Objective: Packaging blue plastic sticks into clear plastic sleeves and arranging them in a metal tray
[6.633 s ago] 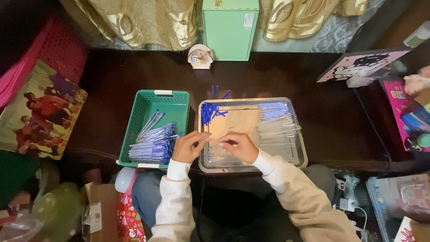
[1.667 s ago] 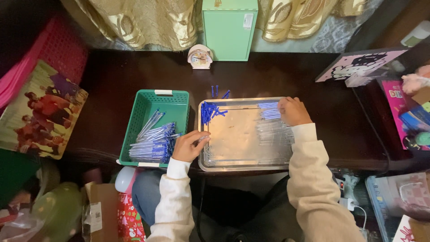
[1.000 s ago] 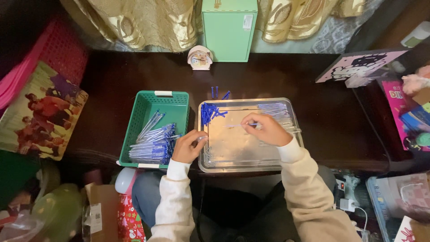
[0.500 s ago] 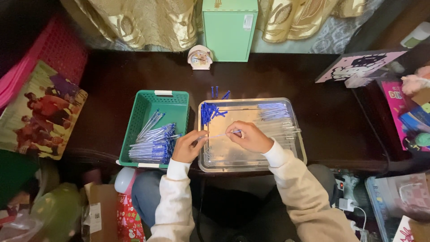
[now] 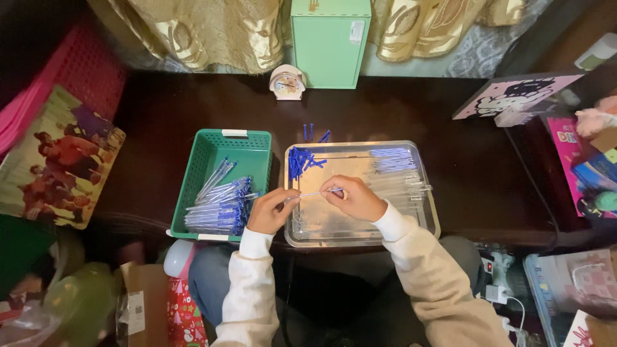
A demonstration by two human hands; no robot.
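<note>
My left hand (image 5: 272, 211) and my right hand (image 5: 352, 198) meet over a shiny metal tray (image 5: 424, 212), each pinching one end of a thin clear pen part (image 5: 312, 194) held level between them. In the tray lie a heap of blue pen caps (image 5: 299, 160) at the far left, blue-tipped refills (image 5: 392, 159) at the far right and clear pen barrels (image 5: 405, 187) on the right. Left of the tray stands a green plastic basket (image 5: 222, 149) holding several assembled blue pens (image 5: 218, 207).
A few loose blue caps (image 5: 313, 133) lie on the dark wooden table (image 5: 160, 115) beyond the tray. A small clock (image 5: 287, 82) and a green box (image 5: 330, 40) stand at the back. A pink basket (image 5: 77, 71) and printed sheet (image 5: 58, 160) sit left; boxes right.
My right hand went to the tray's far right, then came back to the middle with a thin part and met my left hand, which stayed at the tray's left edge.
</note>
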